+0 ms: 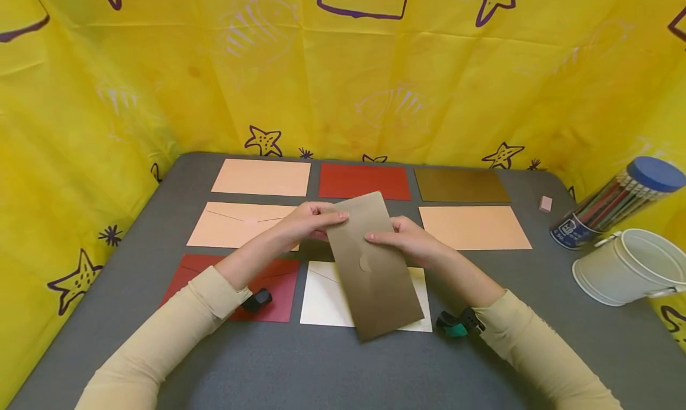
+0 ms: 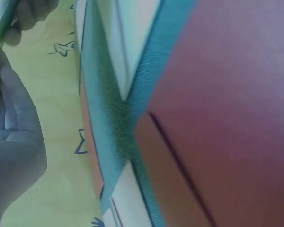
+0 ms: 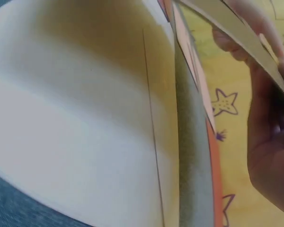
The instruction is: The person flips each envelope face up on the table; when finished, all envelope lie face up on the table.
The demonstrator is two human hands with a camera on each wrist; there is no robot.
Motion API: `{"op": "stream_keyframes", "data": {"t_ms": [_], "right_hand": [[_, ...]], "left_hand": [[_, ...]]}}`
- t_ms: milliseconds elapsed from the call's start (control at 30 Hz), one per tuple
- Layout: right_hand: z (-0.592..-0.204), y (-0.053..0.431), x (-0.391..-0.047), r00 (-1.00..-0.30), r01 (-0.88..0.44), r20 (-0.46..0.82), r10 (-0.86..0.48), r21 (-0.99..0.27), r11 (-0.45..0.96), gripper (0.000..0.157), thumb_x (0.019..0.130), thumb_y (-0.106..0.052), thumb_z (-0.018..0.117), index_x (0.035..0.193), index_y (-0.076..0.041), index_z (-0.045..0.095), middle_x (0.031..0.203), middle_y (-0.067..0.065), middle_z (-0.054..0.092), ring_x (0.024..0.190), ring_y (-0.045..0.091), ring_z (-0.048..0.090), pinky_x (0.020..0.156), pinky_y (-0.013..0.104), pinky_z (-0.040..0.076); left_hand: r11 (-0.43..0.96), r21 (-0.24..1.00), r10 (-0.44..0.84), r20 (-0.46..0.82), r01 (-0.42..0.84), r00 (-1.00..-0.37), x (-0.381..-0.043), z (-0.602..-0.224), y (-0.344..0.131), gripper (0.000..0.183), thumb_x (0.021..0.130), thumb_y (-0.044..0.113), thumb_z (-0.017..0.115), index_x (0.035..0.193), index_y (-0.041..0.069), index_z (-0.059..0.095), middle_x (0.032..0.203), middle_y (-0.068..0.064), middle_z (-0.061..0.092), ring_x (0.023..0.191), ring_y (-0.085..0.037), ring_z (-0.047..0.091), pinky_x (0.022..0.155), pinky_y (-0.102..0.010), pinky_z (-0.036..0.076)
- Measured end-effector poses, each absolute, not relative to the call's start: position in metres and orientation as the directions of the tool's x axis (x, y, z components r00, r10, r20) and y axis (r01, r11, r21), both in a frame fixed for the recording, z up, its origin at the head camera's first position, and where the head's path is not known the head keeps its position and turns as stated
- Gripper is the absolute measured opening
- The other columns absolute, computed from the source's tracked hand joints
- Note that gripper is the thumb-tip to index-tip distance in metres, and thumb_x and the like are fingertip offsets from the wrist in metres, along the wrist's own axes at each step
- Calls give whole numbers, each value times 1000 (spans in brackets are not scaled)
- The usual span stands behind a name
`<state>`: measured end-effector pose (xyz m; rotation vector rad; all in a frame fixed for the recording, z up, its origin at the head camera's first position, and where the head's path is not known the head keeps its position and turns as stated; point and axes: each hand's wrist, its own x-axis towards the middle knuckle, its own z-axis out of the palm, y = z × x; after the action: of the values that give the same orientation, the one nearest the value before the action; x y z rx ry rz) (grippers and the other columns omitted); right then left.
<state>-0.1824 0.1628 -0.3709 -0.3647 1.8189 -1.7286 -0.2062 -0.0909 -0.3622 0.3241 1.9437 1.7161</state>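
Observation:
Both hands hold a bronze-brown envelope (image 1: 377,285) above the middle of the table, tilted, with its small rounded flap tab facing up. My left hand (image 1: 311,221) pinches its left edge near the far end, thumb on top and fingers behind. On the opposite edge, my right hand (image 1: 412,241) grips it the same way, thumb lying on the face. Below it, the envelope overlaps a white envelope (image 1: 324,300) in the head view. A red envelope (image 1: 278,291) lies under the left forearm. In the right wrist view the held envelope (image 3: 248,42) shows edge-on.
At the back lie a peach envelope (image 1: 261,178), a red one (image 1: 364,182) and a brown one (image 1: 462,185). Two more peach envelopes lie at middle left (image 1: 225,227) and middle right (image 1: 474,228). Rightward are an eraser (image 1: 545,204), a pencil tub (image 1: 605,207) and a white bucket (image 1: 616,270).

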Motion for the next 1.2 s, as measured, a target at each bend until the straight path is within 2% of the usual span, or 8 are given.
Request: {"op": "stream_keyframes", "data": {"t_ms": [233, 467, 600, 767, 900, 1033, 1133, 1200], "right_hand": [[-373, 157, -189, -935, 249, -218, -282, -965, -79, 29, 97, -24, 61, 117, -4, 58, 94, 1, 70, 81, 15, 69, 71, 30, 56], [-373, 159, -191, -977, 211, -203, -61, -909, -358, 24, 96, -24, 64, 113, -9, 57, 94, -2, 69, 82, 12, 69, 73, 27, 56], [-375, 167, -192, -980, 192, -197, -37, -876, -443, 21, 96, -19, 63, 112, -9, 55, 98, -3, 67, 86, 12, 67, 77, 26, 55], [-375, 182, -194, -983, 174, -179, -39, -850, -498, 23, 94, -15, 65, 114, -11, 54, 103, -1, 63, 90, 13, 66, 79, 27, 56], [-375, 196, -197, -986, 164, -162, -43, -877, -451, 13, 95, -18, 65, 107, -14, 63, 105, 1, 62, 91, 15, 65, 79, 27, 56], [-378, 208, -200, -987, 161, -151, -57, -934, -318, 8, 96, -18, 63, 96, -17, 71, 104, -1, 64, 92, 16, 63, 77, 25, 55], [-383, 215, -203, -988, 148, -143, -53, -983, -107, 12, 95, -19, 65, 101, -11, 70, 99, -2, 65, 88, 14, 62, 74, 24, 56], [-387, 220, -206, -988, 139, -144, -56, -986, 87, 23, 94, -23, 67, 107, -4, 68, 95, -2, 65, 82, 13, 61, 71, 23, 56]], "left_hand": [[191, 964, 565, -263, -186, -782, -195, -370, -86, 35, 90, 13, 70, 121, -2, 64, 101, -9, 73, 88, -19, 70, 82, -40, 56], [252, 946, 612, -318, -202, -724, -190, -374, -91, 35, 86, 13, 74, 117, -1, 66, 101, -11, 73, 90, -23, 71, 81, -39, 56], [260, 944, 574, -321, -204, -753, -195, -378, -101, 31, 86, 11, 74, 113, -2, 66, 98, -11, 73, 88, -22, 71, 82, -39, 56], [211, 953, 454, -294, -219, -841, -204, -378, -113, 29, 88, 13, 73, 112, -1, 66, 96, -8, 72, 84, -20, 69, 81, -34, 57], [151, 958, 373, -284, -244, -883, -211, -377, -123, 30, 91, 15, 69, 115, -2, 64, 93, -4, 69, 80, -16, 65, 80, -29, 56], [116, 960, 333, -280, -255, -901, -216, -376, -129, 36, 93, 16, 66, 124, -3, 60, 95, -1, 67, 80, -13, 62, 82, -28, 55], [144, 959, 290, -277, -245, -916, -221, -377, -129, 42, 94, 19, 66, 129, -1, 57, 101, -3, 66, 85, -13, 62, 83, -30, 55], [178, 955, 257, -278, -238, -926, -224, -378, -130, 44, 94, 22, 66, 130, -1, 55, 106, -6, 64, 89, -13, 62, 84, -30, 55]]}}
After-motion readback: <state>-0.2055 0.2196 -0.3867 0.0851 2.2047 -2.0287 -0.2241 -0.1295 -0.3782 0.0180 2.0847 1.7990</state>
